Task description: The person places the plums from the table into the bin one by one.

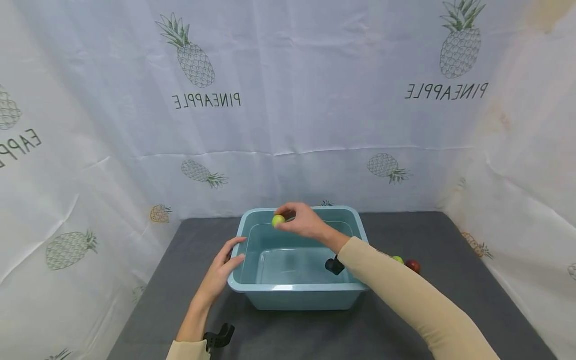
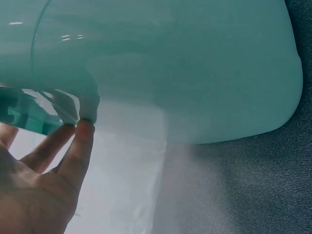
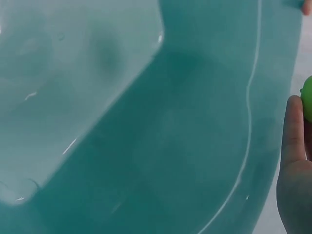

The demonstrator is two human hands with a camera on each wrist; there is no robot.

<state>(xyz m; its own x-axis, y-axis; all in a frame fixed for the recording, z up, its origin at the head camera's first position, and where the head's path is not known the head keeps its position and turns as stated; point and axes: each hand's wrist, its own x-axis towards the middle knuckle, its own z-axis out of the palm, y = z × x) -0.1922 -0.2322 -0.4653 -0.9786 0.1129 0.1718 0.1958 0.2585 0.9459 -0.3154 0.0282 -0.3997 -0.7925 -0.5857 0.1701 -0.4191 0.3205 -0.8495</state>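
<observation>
A light blue plastic tub (image 1: 297, 288) stands on the dark grey table (image 1: 405, 320). My right hand (image 1: 288, 222) is over the tub's back left corner and pinches a small yellow-green fruit (image 1: 278, 220) in its fingertips. In the right wrist view the fruit (image 3: 307, 97) shows at the right edge beside a finger (image 3: 292, 141), above the tub's inner wall (image 3: 185, 122). My left hand (image 1: 231, 252) rests against the tub's left rim near the front corner. In the left wrist view its straight fingers (image 2: 83, 141) touch the underside of the rim, below the tub's outer wall (image 2: 185, 68).
A green fruit (image 1: 398, 259) and a red fruit (image 1: 413, 266) lie on the table just right of the tub, partly behind my right sleeve. White pineapple-print sheets (image 1: 288, 125) close off the back and both sides of the table.
</observation>
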